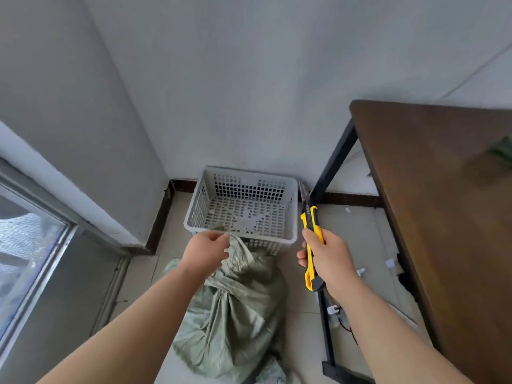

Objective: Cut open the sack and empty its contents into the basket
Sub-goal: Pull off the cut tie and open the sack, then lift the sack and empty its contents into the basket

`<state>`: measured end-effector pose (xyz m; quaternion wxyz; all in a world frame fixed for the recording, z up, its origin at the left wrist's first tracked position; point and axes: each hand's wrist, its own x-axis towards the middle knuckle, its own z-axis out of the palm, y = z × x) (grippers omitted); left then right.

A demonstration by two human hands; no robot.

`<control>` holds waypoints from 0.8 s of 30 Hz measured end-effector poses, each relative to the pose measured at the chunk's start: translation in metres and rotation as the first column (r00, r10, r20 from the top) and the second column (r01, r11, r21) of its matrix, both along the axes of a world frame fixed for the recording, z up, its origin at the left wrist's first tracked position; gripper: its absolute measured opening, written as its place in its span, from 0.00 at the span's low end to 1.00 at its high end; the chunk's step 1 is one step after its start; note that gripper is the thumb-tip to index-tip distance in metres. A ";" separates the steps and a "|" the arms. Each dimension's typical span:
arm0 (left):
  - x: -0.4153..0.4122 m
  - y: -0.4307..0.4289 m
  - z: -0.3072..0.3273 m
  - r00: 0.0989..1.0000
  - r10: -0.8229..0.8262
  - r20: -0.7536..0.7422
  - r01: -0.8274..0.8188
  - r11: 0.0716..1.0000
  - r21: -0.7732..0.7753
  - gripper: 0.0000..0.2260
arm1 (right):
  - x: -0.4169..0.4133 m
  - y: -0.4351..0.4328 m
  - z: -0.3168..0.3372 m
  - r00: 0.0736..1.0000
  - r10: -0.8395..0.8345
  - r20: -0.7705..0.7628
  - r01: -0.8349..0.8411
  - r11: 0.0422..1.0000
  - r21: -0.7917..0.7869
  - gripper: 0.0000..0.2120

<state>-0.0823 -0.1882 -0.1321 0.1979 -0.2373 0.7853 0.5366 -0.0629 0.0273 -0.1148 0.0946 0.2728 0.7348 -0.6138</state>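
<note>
Sack point(232, 306) neck pinched in left grip point(206, 252); right grip point(328, 259) clasps knife point(311, 239), beside basket point(291, 239).

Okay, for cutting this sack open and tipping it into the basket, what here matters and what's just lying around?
Matters: green sack, grey basket, yellow utility knife in right hand, left hand gripping the sack's top.

Lying about: wooden table, paper scraps on the floor.

The basket point(241, 209) sits on the floor point(357, 236) at mid-frame, against the wall point(249, 79), with the sack point(235, 309) lying just in front of it toward the lower centre, its upper end touching the basket's near rim. To their right stands the counter point(443, 203), filling the right edge. A window point(25, 253) occupies the lower left of the frame.
</note>
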 end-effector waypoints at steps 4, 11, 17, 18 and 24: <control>0.000 0.035 0.041 0.998 -0.051 -0.042 0.052 0.998 0.024 0.10 | 0.016 0.034 0.044 0.999 -0.012 -0.034 0.013 1.000 0.012 0.08; 0.011 0.048 0.022 0.999 0.052 -0.005 -0.052 0.998 0.030 0.07 | 0.020 0.046 0.014 0.997 0.080 0.014 -0.079 0.997 -0.012 0.07; 0.066 0.003 -0.107 0.968 0.196 0.157 -0.177 0.976 -0.129 0.08 | 0.032 0.023 -0.120 0.977 0.138 0.160 -0.129 0.990 -0.064 0.06; 0.077 -0.005 -0.130 0.960 0.218 0.178 -0.193 0.970 -0.148 0.09 | 0.037 0.019 -0.145 0.972 0.150 0.182 -0.141 0.988 -0.060 0.06; 0.127 -0.045 -0.262 0.903 0.312 0.295 -0.249 0.941 -0.231 0.08 | 0.066 -0.004 -0.278 0.922 0.259 0.288 -0.263 0.964 -0.024 0.15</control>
